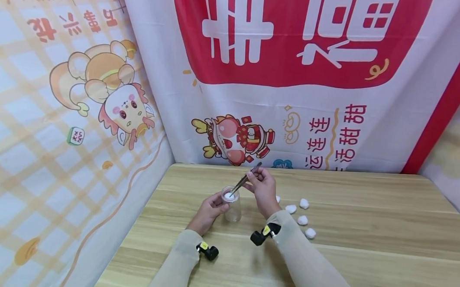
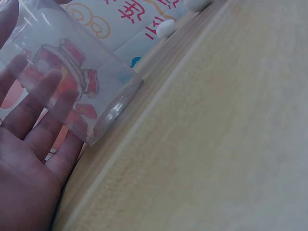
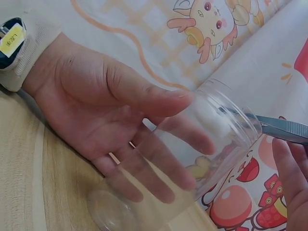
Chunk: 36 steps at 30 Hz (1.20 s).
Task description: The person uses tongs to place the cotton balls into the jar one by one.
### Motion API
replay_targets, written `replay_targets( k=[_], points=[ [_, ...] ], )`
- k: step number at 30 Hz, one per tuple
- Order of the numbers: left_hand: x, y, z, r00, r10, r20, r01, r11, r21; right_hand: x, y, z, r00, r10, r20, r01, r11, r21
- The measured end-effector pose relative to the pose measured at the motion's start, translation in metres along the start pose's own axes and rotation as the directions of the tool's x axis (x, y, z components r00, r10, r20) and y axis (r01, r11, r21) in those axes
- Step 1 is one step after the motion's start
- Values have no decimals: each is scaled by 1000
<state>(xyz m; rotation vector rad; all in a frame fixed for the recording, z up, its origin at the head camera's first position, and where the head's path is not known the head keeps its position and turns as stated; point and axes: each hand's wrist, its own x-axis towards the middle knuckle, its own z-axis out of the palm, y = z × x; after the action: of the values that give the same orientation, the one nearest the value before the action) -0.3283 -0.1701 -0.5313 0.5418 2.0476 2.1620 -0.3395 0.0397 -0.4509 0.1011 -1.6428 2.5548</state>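
Printed backdrop (image 1: pixel 289 55) stands beyond the jar (image 1: pixel 233 212); wood-grain worktop (image 1: pixel 365 237) spreads below and around it. Left hand (image 1: pixel 208 211) is wrapped on the jar's left side. Right wrist view adds what head view hides: thumb on the near side, fingers half-curled, slightly spread, seen through the clear wall. So: grasping the jar, not clenched. Right hand (image 1: pixel 264 191) is just right of and above the jar's mouth, closed in a pinch on the tweezers. Jar is roughly upright; left wrist view gives its base side-on, right down at the worktop, contact unclear. Tweezers (image 1: pixel 245 179) slant into the jar's mouth. Right wrist view shows tips at the cotton ball (image 3: pixel 211 118) inside, near the jar's top; can't tell if they grip it. Loose cotton balls (image 1: pixel 302 220): head view gets five right of the jar, one partly behind the right hand; left wrist view catches only two.
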Motion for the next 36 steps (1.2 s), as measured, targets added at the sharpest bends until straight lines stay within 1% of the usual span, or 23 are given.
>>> replay_targets(
  k=[7,14,20,24,29,33,36],
  points=[
    [1,-1,0,1000,-2,10,2,1000,-20,-1,-2,-2,1000,-2,-8,2,1000,7],
    [2,1,1,1000,-6,14,7,1000,-30,0,-2,-2,1000,-22,-11,23,999,50],
    [1,2,0,1000,-18,11,18,999,-28,0,-2,-2,1000,-13,-20,14,998,58],
    [1,3,1,1000,-17,10,17,1000,-23,-1,-3,-3,1000,-7,-14,8,999,41],
    [0,2,1,1000,-10,8,10,999,-41,-2,-3,-4,1000,10,-11,-9,999,38],
    [0,1,0,1000,-2,13,3,999,-47,-2,-3,-4,1000,-14,-14,14,998,57],
    [1,1,0,1000,-18,11,19,999,-39,-2,-4,-5,999,-35,-11,36,998,59]
  ],
)
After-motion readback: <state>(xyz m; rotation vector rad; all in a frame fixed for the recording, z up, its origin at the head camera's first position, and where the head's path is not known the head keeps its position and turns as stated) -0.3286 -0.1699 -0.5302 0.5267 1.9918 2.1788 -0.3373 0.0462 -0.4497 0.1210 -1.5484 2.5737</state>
